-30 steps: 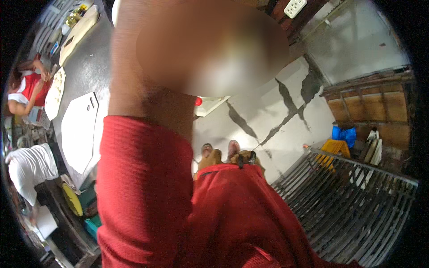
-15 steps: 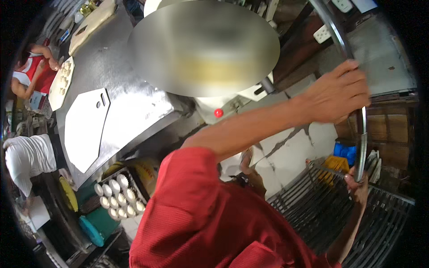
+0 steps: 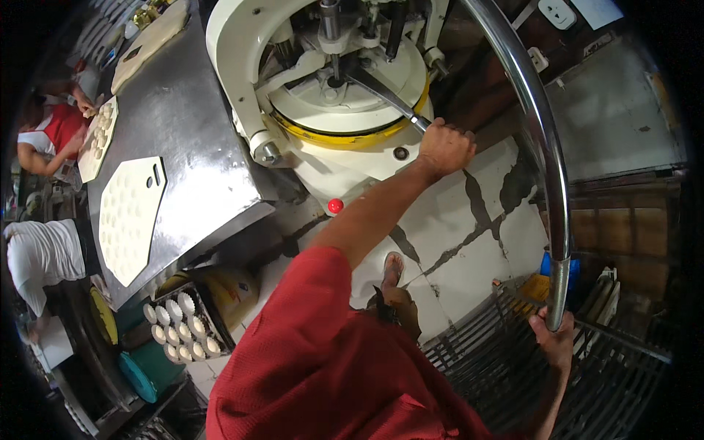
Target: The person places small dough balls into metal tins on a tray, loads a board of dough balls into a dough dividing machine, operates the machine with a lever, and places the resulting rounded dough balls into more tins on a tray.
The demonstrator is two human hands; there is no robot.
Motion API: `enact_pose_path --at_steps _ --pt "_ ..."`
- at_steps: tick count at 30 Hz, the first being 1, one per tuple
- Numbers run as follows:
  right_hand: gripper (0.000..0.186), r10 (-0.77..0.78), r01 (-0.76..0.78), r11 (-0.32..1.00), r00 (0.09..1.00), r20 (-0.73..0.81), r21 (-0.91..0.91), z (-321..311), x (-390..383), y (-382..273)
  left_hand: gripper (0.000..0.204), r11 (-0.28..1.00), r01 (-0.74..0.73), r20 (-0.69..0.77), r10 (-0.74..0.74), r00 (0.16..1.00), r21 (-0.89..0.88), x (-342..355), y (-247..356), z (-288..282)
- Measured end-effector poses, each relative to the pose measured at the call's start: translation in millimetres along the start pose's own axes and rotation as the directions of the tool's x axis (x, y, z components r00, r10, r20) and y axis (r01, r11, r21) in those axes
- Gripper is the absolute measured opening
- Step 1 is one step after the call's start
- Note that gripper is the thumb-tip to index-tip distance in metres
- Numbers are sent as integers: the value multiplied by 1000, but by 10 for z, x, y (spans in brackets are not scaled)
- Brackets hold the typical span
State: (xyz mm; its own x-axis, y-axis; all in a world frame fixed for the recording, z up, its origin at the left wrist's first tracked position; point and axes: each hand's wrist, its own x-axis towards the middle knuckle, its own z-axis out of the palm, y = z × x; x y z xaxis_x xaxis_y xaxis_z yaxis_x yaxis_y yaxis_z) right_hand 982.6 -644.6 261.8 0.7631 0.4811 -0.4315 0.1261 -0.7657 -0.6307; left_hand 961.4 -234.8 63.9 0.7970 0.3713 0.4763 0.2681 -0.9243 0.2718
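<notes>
In front of me stands a cream dough divider [image 3: 235,66] with a round pressing head and a yellow ring [image 3: 352,137]. My left hand [image 3: 446,149] is closed around the end of a short metal lever [image 3: 389,95] that reaches out from the head. A long curved chrome lever [image 3: 539,139] sweeps down on the right side. My right hand [image 3: 554,339] grips its lower end, beside a black slatted rack. A red knob [image 3: 335,206] sits low on the machine's base, close to my left forearm.
On the steel table [image 3: 198,139] lies a cream plate [image 3: 128,220] with round hollows. A person in red [image 3: 62,132] handles dough balls on another plate [image 3: 94,158]. A tray of fluted tins [image 3: 187,326] stands below the table. The black rack [image 3: 506,367] is at lower right.
My left hand has left the long chrome lever and moved left onto the short lever. The long lever's lower end has swung slightly left and down, with my right hand still on it.
</notes>
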Motion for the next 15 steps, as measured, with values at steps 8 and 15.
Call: enact_pose_path --at_steps 8,15 --pt "30 -115 137 965 987 108 -223 -216 333 610 36 991 -105 -76 98 992 -86 -212 21 -230" --pt "26 -201 199 976 980 15 91 1063 701 817 28 897 -119 -344 -39 938 -426 -769 -72 -165"
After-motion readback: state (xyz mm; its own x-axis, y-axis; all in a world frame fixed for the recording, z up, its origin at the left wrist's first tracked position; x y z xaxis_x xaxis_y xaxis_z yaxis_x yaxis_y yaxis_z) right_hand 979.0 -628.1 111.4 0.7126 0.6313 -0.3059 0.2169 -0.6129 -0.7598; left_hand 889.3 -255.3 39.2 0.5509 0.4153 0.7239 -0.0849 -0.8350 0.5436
